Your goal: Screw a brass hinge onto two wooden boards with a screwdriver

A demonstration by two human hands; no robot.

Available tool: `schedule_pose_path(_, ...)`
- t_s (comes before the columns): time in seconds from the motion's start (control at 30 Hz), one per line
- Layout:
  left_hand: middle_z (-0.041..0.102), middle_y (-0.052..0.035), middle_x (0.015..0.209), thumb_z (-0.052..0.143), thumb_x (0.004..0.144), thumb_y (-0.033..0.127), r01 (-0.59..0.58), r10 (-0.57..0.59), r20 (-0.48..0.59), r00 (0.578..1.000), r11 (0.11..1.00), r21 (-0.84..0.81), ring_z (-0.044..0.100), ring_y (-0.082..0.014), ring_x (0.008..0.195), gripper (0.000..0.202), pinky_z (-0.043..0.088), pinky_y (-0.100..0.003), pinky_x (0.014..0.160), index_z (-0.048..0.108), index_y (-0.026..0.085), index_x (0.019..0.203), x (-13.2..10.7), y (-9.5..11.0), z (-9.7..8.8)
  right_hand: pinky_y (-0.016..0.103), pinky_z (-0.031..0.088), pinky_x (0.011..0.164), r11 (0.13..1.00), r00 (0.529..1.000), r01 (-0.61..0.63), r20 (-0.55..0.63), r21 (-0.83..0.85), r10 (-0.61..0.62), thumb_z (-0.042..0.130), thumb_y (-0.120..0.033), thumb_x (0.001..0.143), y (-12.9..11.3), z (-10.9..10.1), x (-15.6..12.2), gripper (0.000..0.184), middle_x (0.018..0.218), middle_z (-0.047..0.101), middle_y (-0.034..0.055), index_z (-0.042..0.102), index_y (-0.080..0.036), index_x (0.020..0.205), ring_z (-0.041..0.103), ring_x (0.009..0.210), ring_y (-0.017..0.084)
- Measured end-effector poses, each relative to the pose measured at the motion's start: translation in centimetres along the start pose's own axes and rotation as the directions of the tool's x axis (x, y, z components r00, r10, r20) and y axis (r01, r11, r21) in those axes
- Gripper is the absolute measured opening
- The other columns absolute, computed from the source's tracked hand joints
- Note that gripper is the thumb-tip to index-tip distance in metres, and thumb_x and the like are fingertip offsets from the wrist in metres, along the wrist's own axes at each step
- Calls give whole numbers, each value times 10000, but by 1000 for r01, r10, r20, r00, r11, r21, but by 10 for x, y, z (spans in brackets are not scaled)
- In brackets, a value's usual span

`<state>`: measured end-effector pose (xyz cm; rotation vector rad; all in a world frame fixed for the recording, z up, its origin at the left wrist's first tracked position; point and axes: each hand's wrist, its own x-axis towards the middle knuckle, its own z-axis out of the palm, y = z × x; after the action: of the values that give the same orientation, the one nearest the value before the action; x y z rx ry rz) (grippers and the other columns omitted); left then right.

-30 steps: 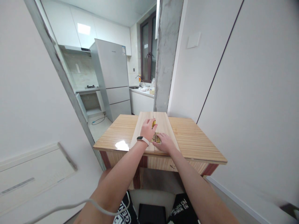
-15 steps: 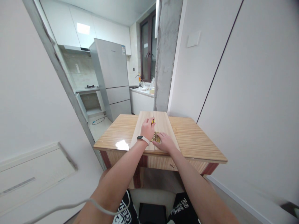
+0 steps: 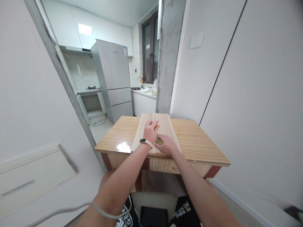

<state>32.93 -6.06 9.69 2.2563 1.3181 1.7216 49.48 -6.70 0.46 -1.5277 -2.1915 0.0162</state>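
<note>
My left hand, with a watch on its wrist, is closed on a small yellow-and-black tool, mostly covered by the fingers. Just below it lies a gold-coloured metal hinge with dark markings, near the seam between two pale boards. The thumb and fingers of my right hand hold the hinge's right side against the wood. Part of the hinge is hidden behind my left wrist and right fingers.
The boards lie across a wood-grain table with a drawer. A grey cable crosses by my left forearm. Beyond stand a fridge, a sink counter and a concrete pillar.
My left hand has shifted slightly right and toward me with the yellow tool, which has tilted. My right hand stays on the hinge.
</note>
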Motion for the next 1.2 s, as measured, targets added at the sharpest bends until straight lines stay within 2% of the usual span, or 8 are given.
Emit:
schedule_pose_path(0.17,613,-49,1009,663,955,175,29,-28,11,1000,1000,-11,644,-197,941,265,540,-347,912,714,250,1204,1,2,-1,430,330,1169,1000,1000,-7,-10,-11,7,601,-697,890,0,1,0,693,1418,609,127,598,-227,1400,499,1352,294)
schedule_pose_path(0.5,654,-66,1097,594,981,154,52,-50,41,998,997,-48,669,-210,995,298,555,-366,935,678,258,1246,1,0,-3,454,315,1178,1000,1000,-14,11,4,14,580,-716,888,1,0,-1,739,1440,590,136,573,-227,1443,479,1371,312)
schedule_pose_path(0.63,658,-75,1135,620,973,176,40,-38,37,999,997,-72,668,-216,1019,300,557,-376,955,663,246,1261,2,-3,-4,452,311,1177,1000,1000,-21,10,2,21,581,-704,890,-1,-1,-1,720,1437,594,130,581,-233,1434,479,1368,309)
schedule_pose_path(0.83,635,-60,1070,730,925,243,25,-24,22,999,999,-46,661,-209,980,287,551,-369,942,700,253,1210,0,-2,-3,454,314,1176,1000,1000,-11,1,6,11,601,-682,894,-3,-3,-2,703,1428,605,133,584,-235,1435,488,1365,314)
schedule_pose_path(1.0,631,-54,1016,697,937,210,66,-66,16,998,998,-10,663,-209,941,261,555,-365,906,706,257,1194,1,-1,-2,451,333,1171,1000,1000,-5,-9,3,5,596,-705,887,-2,-2,-1,718,1414,613,130,589,-226,1423,506,1348,304)
schedule_pose_path(1.2,652,-64,1080,635,953,153,67,-66,15,998,996,-59,672,-197,933,285,565,-353,907,676,246,1219,5,-11,-5,447,324,1177,1000,1000,-17,5,2,17,587,-722,884,0,0,0,723,1433,602,130,600,-232,1415,494,1362,306)
